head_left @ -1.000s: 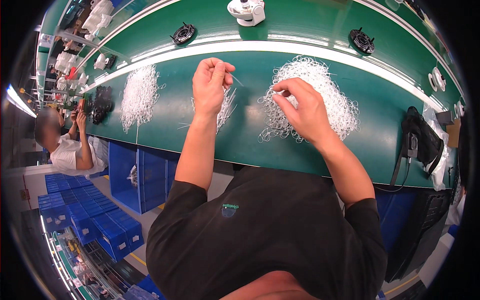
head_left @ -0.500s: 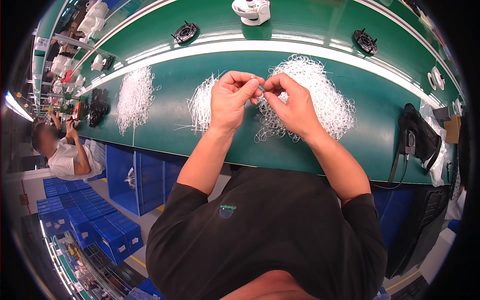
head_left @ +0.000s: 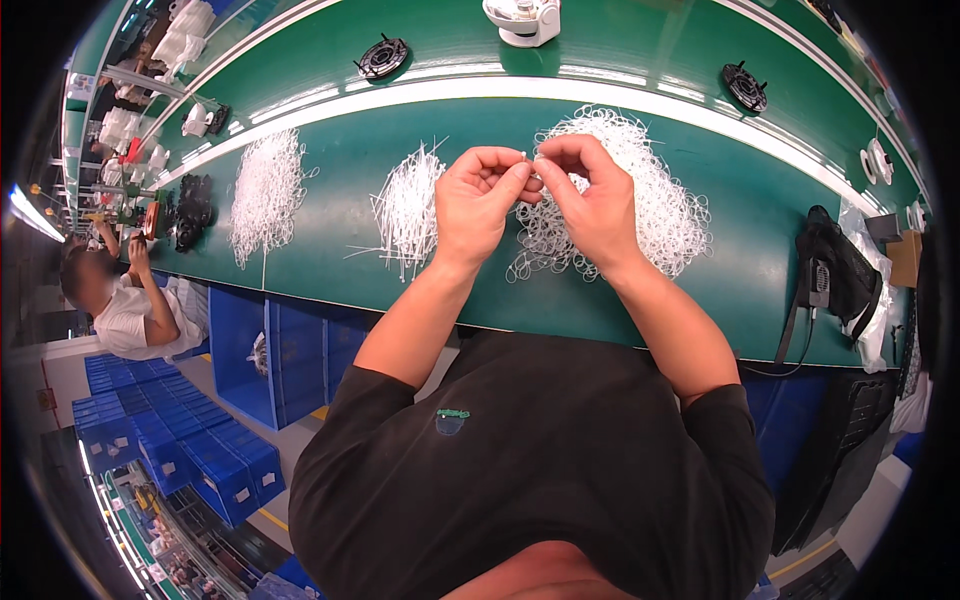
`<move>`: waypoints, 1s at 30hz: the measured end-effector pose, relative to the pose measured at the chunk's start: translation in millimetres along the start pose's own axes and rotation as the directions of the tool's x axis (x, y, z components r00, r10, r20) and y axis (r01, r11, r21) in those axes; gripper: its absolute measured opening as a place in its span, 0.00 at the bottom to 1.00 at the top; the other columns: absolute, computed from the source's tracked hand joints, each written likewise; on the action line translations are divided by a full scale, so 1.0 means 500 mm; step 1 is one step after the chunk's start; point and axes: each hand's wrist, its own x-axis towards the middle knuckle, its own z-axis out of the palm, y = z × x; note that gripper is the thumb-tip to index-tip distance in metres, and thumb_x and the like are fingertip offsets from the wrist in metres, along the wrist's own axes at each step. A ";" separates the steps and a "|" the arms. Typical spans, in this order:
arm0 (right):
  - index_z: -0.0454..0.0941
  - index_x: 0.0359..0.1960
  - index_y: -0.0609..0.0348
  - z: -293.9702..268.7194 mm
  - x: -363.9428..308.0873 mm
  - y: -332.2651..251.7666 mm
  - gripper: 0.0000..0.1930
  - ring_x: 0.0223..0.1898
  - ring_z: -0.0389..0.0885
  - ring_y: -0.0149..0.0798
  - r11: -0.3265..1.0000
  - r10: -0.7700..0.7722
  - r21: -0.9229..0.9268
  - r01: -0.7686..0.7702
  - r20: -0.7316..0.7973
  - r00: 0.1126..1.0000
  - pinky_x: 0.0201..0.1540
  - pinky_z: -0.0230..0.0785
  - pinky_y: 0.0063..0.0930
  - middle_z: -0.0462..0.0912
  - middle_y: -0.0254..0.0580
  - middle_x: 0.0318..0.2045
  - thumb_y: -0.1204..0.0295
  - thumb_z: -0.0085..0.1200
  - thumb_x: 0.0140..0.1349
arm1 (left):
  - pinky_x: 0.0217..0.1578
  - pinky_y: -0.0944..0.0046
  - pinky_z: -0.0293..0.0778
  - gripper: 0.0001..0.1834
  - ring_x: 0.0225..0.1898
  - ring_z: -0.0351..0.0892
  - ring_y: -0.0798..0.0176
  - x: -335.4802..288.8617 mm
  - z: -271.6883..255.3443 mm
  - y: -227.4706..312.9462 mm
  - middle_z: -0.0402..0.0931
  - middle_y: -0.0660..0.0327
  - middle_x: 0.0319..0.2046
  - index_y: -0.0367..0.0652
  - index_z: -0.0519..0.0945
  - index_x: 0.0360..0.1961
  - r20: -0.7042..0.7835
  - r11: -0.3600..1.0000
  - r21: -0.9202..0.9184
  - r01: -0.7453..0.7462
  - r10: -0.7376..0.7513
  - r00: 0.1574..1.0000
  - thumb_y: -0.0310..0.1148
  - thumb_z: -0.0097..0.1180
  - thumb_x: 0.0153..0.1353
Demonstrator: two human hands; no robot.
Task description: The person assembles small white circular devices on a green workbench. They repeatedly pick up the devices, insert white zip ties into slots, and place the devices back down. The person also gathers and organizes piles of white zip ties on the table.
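Both hands are raised above the green table [head_left: 330, 150], with forearms coming up from the lower edge and wrists bent inward. The left hand [head_left: 478, 205] and the right hand [head_left: 592, 200] are brought together, fingertips meeting at the top. A small white piece [head_left: 530, 156] is pinched between the thumbs and forefingers of both hands, held over the near edge of the heap of white loops [head_left: 640, 195].

The pinched piece is mostly covered by the fingers, so its shape cannot be made out. The table is bent by the lens, and the black discs [head_left: 383, 57] further back are too small for detail.

To the left of the hands a bundle of white strips [head_left: 408, 205] is laid, and further left a second white pile [head_left: 268, 190].

Compared with half a second earlier, the hands have been kept joined and lifted slightly; a second ago they were apart, the left over the strips and the right on the loops.
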 end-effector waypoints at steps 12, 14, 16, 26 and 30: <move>0.83 0.35 0.61 -0.007 0.001 -0.009 0.03 0.30 0.83 0.38 0.981 -0.074 -0.177 0.082 0.052 0.996 0.33 0.74 0.29 0.83 0.42 0.29 0.77 0.61 0.59 | 0.34 0.67 0.84 0.08 0.31 0.84 0.65 0.004 -0.003 -0.001 0.82 0.53 0.33 0.29 0.76 0.42 -0.028 0.999 0.045 -0.016 0.017 0.999 0.23 0.58 0.66; 0.83 0.35 0.61 -0.006 0.000 -0.009 0.04 0.30 0.83 0.38 0.981 -0.066 -0.177 0.075 0.055 0.996 0.33 0.74 0.29 0.83 0.42 0.29 0.77 0.61 0.59 | 0.34 0.67 0.84 0.08 0.31 0.84 0.65 0.003 -0.003 -0.001 0.82 0.53 0.33 0.29 0.76 0.42 -0.030 0.999 0.045 -0.014 0.015 0.999 0.23 0.59 0.66; 0.83 0.35 0.61 -0.006 0.000 -0.007 0.04 0.30 0.83 0.38 0.981 -0.058 -0.180 0.067 0.055 0.997 0.33 0.74 0.29 0.83 0.42 0.29 0.77 0.61 0.59 | 0.34 0.67 0.84 0.08 0.31 0.84 0.65 0.003 -0.004 -0.001 0.82 0.53 0.33 0.29 0.76 0.42 -0.030 0.999 0.046 -0.009 0.011 0.999 0.23 0.59 0.65; 0.81 0.36 0.63 -0.006 -0.001 -0.002 0.05 0.31 0.85 0.37 0.983 -0.025 -0.179 0.036 0.059 0.998 0.36 0.76 0.29 0.85 0.43 0.30 0.78 0.62 0.59 | 0.31 0.72 0.79 0.06 0.29 0.80 0.73 -0.012 -0.008 -0.016 0.82 0.60 0.32 0.33 0.81 0.40 0.006 0.961 0.275 -0.021 0.020 1.000 0.23 0.59 0.64; 0.80 0.35 0.63 -0.018 -0.005 -0.002 0.05 0.32 0.86 0.37 0.978 0.028 -0.208 -0.005 0.106 0.994 0.39 0.78 0.28 0.85 0.43 0.30 0.78 0.62 0.59 | 0.29 0.73 0.75 0.05 0.29 0.79 0.75 -0.010 -0.016 -0.021 0.82 0.63 0.32 0.35 0.82 0.38 0.074 0.916 0.398 -0.048 0.020 0.997 0.24 0.60 0.61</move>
